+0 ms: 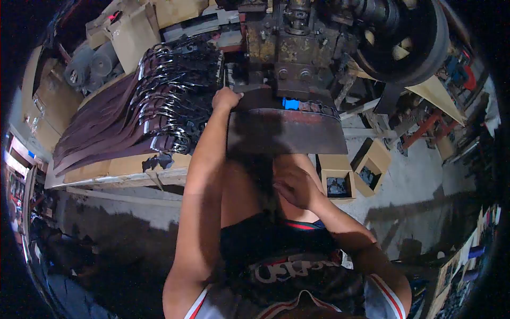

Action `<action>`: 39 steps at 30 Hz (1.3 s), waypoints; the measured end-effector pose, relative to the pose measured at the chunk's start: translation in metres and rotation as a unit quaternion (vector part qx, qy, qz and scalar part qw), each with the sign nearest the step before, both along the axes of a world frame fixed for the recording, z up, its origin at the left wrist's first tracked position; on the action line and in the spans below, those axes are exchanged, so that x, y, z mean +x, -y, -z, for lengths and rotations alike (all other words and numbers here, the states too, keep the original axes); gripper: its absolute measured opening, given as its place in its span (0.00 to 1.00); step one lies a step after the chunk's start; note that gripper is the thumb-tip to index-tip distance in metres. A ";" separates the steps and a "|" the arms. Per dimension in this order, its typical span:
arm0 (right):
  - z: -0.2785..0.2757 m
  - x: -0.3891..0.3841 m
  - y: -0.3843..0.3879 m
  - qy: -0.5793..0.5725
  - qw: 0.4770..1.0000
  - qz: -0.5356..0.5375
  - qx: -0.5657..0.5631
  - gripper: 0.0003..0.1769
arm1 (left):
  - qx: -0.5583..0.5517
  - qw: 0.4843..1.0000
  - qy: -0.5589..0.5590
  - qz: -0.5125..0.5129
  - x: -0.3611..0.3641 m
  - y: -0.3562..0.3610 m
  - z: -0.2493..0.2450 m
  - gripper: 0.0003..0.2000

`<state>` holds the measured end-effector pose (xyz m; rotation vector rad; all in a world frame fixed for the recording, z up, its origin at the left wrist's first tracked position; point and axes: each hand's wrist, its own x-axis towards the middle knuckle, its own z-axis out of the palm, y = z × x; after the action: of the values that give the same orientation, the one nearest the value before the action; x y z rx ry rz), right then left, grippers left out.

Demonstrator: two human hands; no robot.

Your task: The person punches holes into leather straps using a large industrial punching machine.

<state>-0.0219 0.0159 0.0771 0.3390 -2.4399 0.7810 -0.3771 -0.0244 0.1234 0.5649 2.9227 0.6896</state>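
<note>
My left hand (227,99) is closed at the left end of the press bed, thumb toward a dark brown piece (254,99); what its fingers hold is hidden. In front of that piece lies a wide dark metal plate (287,134). A bright blue part (290,103) sits under the press head (295,74). Over my right thigh, partly in shadow, is my right hand (297,187), with loosely bent fingers apart and nothing visible in them. Beside my left forearm, dark brown straps (103,119) with shiny metal buckles (167,101) are heaped on a table.
The press's large flywheel (433,45) is at upper right. Two open cardboard boxes (345,195) (378,183) holding dark pieces stand on the floor at right. More cardboard (130,37) is piled behind the straps. The table's front edge (117,178) runs left of my legs.
</note>
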 end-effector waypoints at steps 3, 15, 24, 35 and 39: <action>-0.007 0.000 -0.001 0.002 1.000 0.010 -0.029 0.08 | -0.001 1.000 -0.018 0.003 -0.003 -0.002 0.003 0.29; 0.000 0.003 -0.007 -0.031 0.997 0.032 -0.070 0.09 | 0.023 1.000 -0.018 -0.001 0.003 0.001 0.000 0.27; -0.036 -0.048 -0.116 -0.033 0.957 0.275 -0.088 0.25 | 0.043 0.998 -0.041 -0.005 0.015 0.004 -0.007 0.25; -0.012 -0.136 -0.213 0.041 0.957 0.081 -0.275 0.34 | 0.069 0.996 -0.054 0.016 0.010 0.006 -0.001 0.20; -0.012 -0.111 -0.241 0.020 0.951 0.168 -0.260 0.33 | 0.102 0.991 -0.076 0.029 0.002 -0.002 0.006 0.18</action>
<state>-0.1329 0.2570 0.0891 -0.2882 -2.1353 1.2289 -0.3746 -0.0223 0.1179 0.7498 2.9787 0.9877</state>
